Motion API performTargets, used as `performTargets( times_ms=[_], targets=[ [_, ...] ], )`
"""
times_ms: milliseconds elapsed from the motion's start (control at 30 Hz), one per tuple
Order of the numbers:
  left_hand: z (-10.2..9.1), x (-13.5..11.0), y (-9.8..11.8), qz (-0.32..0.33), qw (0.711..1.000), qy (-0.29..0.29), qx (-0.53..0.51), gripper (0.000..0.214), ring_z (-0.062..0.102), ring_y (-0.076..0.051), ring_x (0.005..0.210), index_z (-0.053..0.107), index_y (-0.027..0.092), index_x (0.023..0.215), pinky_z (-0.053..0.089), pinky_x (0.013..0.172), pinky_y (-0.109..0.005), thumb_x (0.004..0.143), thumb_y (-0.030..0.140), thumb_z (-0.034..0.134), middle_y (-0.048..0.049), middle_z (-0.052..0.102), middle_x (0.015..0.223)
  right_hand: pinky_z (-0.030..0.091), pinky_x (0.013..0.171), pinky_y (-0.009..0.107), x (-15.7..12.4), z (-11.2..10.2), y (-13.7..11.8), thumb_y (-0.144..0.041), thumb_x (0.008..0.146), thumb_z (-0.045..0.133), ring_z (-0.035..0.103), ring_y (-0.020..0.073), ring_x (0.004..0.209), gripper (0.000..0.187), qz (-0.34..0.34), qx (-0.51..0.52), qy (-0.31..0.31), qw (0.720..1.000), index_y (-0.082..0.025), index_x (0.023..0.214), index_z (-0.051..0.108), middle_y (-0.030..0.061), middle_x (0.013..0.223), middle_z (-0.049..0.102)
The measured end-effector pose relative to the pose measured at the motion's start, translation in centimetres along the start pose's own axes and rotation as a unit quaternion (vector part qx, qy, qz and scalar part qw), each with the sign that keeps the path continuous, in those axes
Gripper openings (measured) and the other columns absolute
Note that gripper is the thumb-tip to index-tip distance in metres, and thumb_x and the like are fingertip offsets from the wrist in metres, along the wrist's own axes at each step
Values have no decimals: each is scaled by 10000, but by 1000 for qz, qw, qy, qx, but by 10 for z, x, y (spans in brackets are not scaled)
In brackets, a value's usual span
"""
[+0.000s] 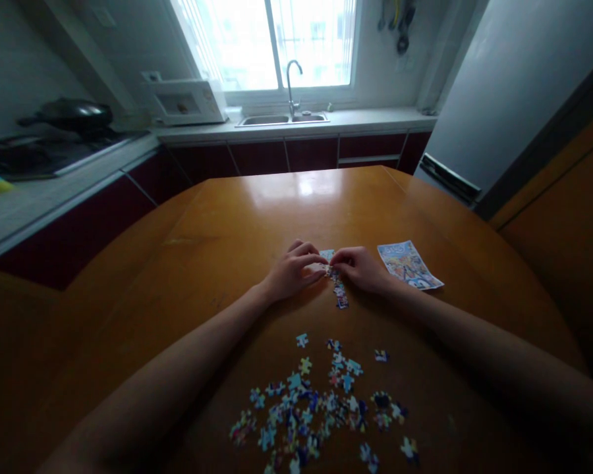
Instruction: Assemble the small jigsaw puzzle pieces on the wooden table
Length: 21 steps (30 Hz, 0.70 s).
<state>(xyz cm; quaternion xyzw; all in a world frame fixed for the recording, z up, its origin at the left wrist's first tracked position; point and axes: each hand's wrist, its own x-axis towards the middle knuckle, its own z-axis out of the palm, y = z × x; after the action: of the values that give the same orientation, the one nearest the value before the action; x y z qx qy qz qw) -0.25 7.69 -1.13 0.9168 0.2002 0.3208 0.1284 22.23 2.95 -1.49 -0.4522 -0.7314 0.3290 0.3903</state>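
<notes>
A narrow strip of joined jigsaw puzzle pieces (340,293) lies on the wooden table, its upper part partly covered by fingers. My left hand (295,268) holds the strip's upper left side between thumb and bent fingers. From the right, my right hand (360,268) pinches at the same part, thumb and index finger together on a small jigsaw puzzle piece mostly hidden by the fingertips. Light blue pieces (327,254) show just beyond the fingers. Nearer to me, a heap of loose jigsaw pieces (306,415) is spread over the table, mostly blue, white and purple.
A printed picture sheet (409,264) lies right of my right hand. The brown table (217,224) has a rounded edge. Beyond it are a counter with a sink (264,120), a faucet (291,85), a microwave (188,103), and a pan (74,115) on the stove. A fridge (514,85) stands right.
</notes>
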Motion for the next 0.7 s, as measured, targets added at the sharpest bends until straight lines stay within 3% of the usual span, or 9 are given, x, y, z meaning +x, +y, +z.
performTargets(
  times_ms=[133, 333, 600, 700],
  targets=[
    [1, 0, -3, 0, 1000, -18, 9, 159, 518, -204, 948, 746, 265, 1009, 469, 853, -343, 894, 372, 719, -47, 572, 951, 501, 716, 303, -3, 4, 4, -150, 850, 612, 639, 160, 746, 122, -8, 12, -7, 1000, -177, 934, 697, 28, 816, 719],
    [4, -1, -5, 9, 1000, -17, 5, 216, 509, -205, 953, 743, 277, 1037, 467, 859, -340, 862, 403, 752, -49, 549, 984, 483, 648, 283, -6, 6, 0, -201, 833, 664, 595, 141, 687, 402, 21, 111, -4, 994, -181, 1218, 550, -16, 769, 636],
    [2, 2, 3, 28, 999, -19, 31, 113, 501, -203, 921, 764, 272, 947, 461, 859, -344, 878, 355, 728, -46, 549, 942, 487, 660, 290, -6, 4, -2, -191, 829, 666, 600, 149, 701, 454, 22, 115, -16, 993, -174, 1264, 537, -9, 779, 640],
    [1, 2, 4, 23, 999, -28, 29, 102, 502, -204, 915, 761, 253, 894, 458, 862, -352, 854, 346, 746, -48, 556, 943, 473, 647, 274, -5, 6, 1, -177, 855, 620, 586, 142, 692, 360, 7, 55, 26, 998, -174, 1213, 585, -1, 798, 638]
  ],
)
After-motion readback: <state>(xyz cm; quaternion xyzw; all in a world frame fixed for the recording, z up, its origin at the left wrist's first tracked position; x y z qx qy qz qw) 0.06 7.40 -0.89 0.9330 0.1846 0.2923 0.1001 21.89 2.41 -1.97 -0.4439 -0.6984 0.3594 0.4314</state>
